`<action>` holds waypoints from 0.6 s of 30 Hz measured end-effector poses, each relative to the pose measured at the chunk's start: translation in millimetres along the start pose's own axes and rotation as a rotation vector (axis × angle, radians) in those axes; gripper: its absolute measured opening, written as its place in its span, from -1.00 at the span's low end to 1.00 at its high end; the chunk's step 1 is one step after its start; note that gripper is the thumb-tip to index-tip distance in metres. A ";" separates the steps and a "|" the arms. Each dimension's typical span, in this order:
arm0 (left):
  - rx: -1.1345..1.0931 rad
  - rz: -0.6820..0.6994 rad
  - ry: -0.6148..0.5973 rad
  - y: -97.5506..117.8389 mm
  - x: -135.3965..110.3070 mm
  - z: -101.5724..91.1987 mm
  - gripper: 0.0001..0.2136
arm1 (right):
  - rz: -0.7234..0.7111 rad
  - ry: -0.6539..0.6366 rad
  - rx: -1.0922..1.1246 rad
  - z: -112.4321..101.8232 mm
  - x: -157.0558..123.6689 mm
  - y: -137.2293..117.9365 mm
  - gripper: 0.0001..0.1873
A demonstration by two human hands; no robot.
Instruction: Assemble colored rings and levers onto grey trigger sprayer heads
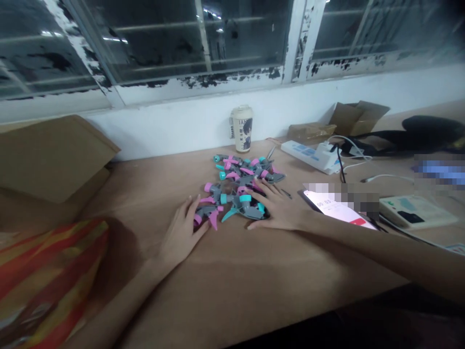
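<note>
A heap of small grey spray-trigger parts (241,184) with pink and teal pieces lies in the middle of the wooden table (232,281). My left hand (181,232) rests flat at the heap's near left edge, fingers stretched out and touching a grey and pink part (209,213). My right hand (278,206) lies flat at the heap's near right edge, fingers spread and touching a grey and teal part (245,206). Neither hand grips anything.
A paper coffee cup (241,128) stands by the wall behind the heap. A white power strip (312,155) with cables, a phone (337,208) and a small device (414,209) lie to the right. A cardboard box (51,155) sits at the left, and a red and yellow bag (43,276) at the near left.
</note>
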State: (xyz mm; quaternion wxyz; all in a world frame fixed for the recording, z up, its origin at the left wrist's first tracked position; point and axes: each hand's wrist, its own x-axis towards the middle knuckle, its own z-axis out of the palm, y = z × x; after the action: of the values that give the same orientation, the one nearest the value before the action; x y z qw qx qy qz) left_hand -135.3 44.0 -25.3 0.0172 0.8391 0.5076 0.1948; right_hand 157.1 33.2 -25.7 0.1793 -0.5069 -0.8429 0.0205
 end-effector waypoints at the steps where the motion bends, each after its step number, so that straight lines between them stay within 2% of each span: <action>1: 0.008 -0.022 0.010 -2.1 2.5 1.8 -0.45 | -0.009 0.011 -0.002 4.2 8.5 -4.1 0.06; 7: 0.080 -0.176 0.073 -22.3 11.1 -3.2 -0.46 | -0.042 0.045 0.004 31.2 60.1 -22.3 0.10; 11: 0.028 -0.238 0.065 -33.3 9.7 -14.0 -0.40 | -0.075 0.005 0.065 30.5 78.1 -24.7 0.14; 13: -0.019 -0.245 0.043 -33.4 8.1 -17.6 -0.36 | -0.067 0.037 0.066 23.1 77.9 -15.2 0.07; 15: -0.047 -0.245 0.034 -30.2 6.6 -19.1 -0.33 | -0.001 0.125 0.034 13.8 74.9 4.4 -0.09; 17: -0.056 -0.239 0.025 -25.4 5.6 -18.8 -0.34 | 0.163 0.207 -0.013 5.4 73.2 31.7 -0.18; 18: -0.056 -0.238 0.024 -23.0 5.2 -18.3 -0.36 | 0.259 0.196 -0.032 2.4 73.8 46.4 -0.18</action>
State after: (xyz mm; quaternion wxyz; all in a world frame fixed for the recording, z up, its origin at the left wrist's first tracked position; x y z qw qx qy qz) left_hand -158.9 56.4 -12.0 0.0573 0.7697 0.5982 0.2155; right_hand 164.5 119.6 -17.1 0.2484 -0.6139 -0.7491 -0.0196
